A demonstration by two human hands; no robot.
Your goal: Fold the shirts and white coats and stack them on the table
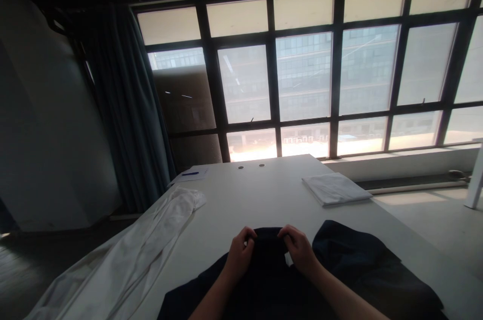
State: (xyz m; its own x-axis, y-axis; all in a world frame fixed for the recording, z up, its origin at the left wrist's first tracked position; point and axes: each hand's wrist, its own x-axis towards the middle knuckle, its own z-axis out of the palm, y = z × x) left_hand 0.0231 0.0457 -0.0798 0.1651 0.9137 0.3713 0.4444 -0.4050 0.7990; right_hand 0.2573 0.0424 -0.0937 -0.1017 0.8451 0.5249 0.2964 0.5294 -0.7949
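One rumpled white cloth [151, 244] stretches along the left edge of the white surface [256, 199], around eight to nine o'clock; beyond it, at ten o'clock, a blue pen [190, 174] lies on paper [199, 178]. At six o'clock, nearest the wearer, sits the dark garment [269, 274], its top edge pinched by the left hand [240, 252], fingers curled closed, and likewise by the right hand [298, 249], just apart from it. At two o'clock rests a folded white cloth [335, 189]; more dark fabric [370, 264] spreads at four o'clock.
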